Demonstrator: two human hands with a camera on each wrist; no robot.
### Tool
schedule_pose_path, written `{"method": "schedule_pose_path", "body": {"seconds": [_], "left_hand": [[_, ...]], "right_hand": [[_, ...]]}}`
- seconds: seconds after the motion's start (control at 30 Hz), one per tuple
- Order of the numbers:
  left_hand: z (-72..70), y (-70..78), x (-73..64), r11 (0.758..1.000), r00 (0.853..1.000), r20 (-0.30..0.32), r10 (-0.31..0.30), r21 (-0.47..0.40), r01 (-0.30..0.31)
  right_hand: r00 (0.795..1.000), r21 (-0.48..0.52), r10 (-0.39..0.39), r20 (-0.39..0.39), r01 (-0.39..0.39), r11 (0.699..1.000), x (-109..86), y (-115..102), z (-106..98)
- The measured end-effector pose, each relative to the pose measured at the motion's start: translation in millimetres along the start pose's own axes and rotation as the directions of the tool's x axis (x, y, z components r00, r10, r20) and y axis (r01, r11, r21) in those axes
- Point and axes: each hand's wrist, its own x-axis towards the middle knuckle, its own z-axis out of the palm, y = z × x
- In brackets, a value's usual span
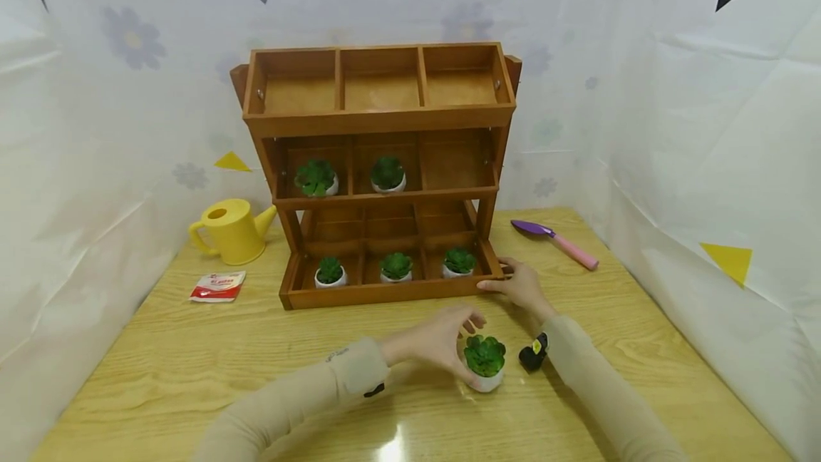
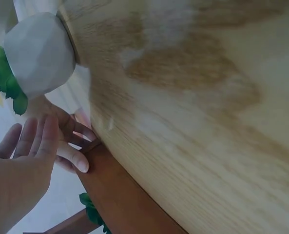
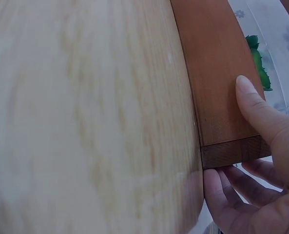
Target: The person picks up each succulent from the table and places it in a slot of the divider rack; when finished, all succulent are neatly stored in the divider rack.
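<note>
A small green succulent in a white pot is on the table near the front. My left hand curves loosely around its left side, the thumb close to the pot. In the left wrist view the fingers are apart from the pot; the thumb is hidden there. My right hand grips the lower right front corner of a brown wooden tiered shelf. Its thumb lies on the front board, and the other fingers are at the board's end.
Several potted succulents sit in the shelf's lower and middle compartments, including one near my right hand. A yellow watering can and a red-and-white packet are at left. A purple-bladed trowel lies at right. White sheeting surrounds the table.
</note>
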Motion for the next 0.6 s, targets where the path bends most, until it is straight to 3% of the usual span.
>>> {"method": "schedule_pose_path", "body": {"seconds": [0.4, 0.53, 0.6], "left_hand": [[8.9, -4.8, 11.1, 0.997, 0.996, 0.087, 0.037, 0.059, -0.042], [11.6, -10.5, 14.0, 0.998, 0.993, 0.095, 0.063, 0.016, -0.065], [12.4, -13.8, 15.5, 0.996, 0.991, 0.108, 0.077, -0.047, -0.073]], "right_hand": [[1.000, 0.009, -0.002, 0.013, 0.002, 1.000, 2.1, -1, 0], [1.000, 0.019, -0.011, 0.011, 0.010, 1.000, 1.5, 1, 1], [1.000, 0.025, -0.014, 0.010, 0.014, 1.000, 0.6, 2, 1]]}}
